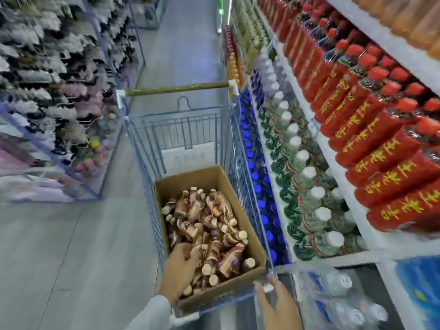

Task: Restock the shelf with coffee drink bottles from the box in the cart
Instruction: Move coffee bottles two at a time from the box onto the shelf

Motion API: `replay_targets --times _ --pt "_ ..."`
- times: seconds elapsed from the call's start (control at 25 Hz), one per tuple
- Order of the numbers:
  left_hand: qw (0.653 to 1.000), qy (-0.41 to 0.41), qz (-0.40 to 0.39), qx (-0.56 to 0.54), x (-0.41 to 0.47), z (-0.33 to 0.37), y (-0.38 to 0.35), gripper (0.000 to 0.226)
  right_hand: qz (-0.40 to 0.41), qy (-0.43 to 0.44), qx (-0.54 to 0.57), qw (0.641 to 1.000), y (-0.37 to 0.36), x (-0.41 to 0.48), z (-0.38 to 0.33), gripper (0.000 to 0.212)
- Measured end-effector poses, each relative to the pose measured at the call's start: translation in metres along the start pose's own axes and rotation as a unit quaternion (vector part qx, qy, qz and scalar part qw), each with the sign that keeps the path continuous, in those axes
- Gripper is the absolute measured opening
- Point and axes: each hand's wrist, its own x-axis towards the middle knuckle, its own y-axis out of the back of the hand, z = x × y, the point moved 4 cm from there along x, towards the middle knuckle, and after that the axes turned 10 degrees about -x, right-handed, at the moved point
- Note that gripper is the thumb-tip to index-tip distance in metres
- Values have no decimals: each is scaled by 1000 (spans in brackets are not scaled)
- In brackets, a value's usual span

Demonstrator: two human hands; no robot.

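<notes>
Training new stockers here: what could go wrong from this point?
The coffee bottles lie jumbled in the box; pulling one with the left hand could drag others over the edge. The cart sits close beside the shelf, so a nudge from the right hand at its rim might knock the blue-capped bottles.

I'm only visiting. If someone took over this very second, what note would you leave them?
Left hand: down in the box, fingers curled among the bottles; it is unclear whether it grips one yet.
Right hand: open, fingers spread, at the cart's near right corner.
The box sits in the cart, with the bottles piled loose inside.
The shelf is on the right; no coffee bottles show on it in this view.
Done: nothing visibly shelved.
Left: lift the bottles out and stand them on the shelf.
</notes>
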Motion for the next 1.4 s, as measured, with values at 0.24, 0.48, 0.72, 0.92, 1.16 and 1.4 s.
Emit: replay_targets --times 0.24,0.48,0.72,0.92,1.16,1.4 --pt "967 212 68 -120 119 -21 -23 70 -82 -14 -38 996 -32 33 -37 49" --pt "907 338 93 -235 214 -93 -56 109 -97 -17 -58 993 -44 64 -51 46" --pt "884 359 97 -282 224 -93 -74 85 -138 19 -99 985 -51 86 -56 45" --pt "885 309 96 -336 178 -62 -47 47 -201 69 -110 971 -59 105 -66 53" --pt "911 222 18 -347 75 -39 8 40 -224 114 -157 955 -109 156 -78 50" --pt "917 215 37 -335 7 -49 32 45 -258 236 -297 888 -170 209 -82 53"
